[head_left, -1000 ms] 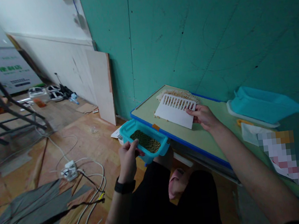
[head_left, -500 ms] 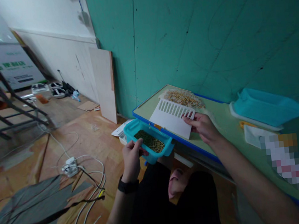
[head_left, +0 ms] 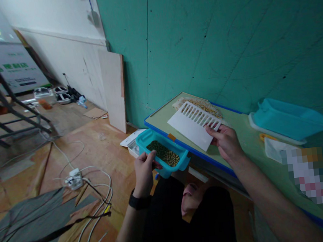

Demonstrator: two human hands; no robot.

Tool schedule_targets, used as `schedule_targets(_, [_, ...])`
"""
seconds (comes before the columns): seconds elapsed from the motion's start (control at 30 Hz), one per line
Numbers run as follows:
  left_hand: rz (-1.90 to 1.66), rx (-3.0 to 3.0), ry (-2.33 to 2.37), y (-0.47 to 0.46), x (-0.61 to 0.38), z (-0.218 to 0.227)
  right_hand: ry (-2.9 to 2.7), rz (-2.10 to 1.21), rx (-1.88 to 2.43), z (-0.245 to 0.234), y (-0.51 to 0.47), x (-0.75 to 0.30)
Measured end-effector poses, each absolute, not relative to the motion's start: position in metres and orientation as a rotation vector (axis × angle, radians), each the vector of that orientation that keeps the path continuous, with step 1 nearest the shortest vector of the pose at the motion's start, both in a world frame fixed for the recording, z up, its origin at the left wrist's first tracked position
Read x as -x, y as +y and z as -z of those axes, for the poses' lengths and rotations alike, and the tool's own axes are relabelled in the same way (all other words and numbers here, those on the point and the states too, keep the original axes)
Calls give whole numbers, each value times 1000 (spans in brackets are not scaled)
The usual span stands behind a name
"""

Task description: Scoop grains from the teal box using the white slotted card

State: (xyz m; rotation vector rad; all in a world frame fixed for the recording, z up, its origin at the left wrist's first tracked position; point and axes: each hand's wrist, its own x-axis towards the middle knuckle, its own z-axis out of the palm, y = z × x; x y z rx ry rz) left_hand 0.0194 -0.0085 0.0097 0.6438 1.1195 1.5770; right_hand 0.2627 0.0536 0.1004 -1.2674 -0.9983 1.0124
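Observation:
My left hand (head_left: 145, 171) is closed on the near rim of a blue plastic bin (head_left: 185, 161), held just below the table edge. Inside the bin lie green beans (head_left: 156, 147) and yellow soybeans (head_left: 171, 159). In my right hand (head_left: 224, 139) is a white slotted scoop (head_left: 188, 128), a flat plate with a row of long slots, gripped at its slotted end. It is tilted above the table, its plain edge toward the bin. Behind it a pile of soybeans (head_left: 203, 104) is spread on the table (head_left: 158, 118), partly hidden by the scoop.
A larger blue bin (head_left: 290, 117) stands on a white lid at the table's right, beside a white tool with an orange part (head_left: 270, 146). A green wall (head_left: 187, 37) borders the table. Cables and a power strip (head_left: 74, 179) lie on the floor at left.
The slotted scoop in my right hand has moved right and back, away from the bin's edge and over part of the soybean pile. My left hand keeps its hold on the bin.

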Motion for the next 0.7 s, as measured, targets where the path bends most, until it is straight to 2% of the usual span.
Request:
schedule_targets(0.4, [-1669,-686,1193,8,8,-9,-1129,-844,1338,-99,116,-251])
schedule_targets(0.7, [-1653,-647,1165,9,6,-10,-1249,-1040,1304,-104,78,-243])
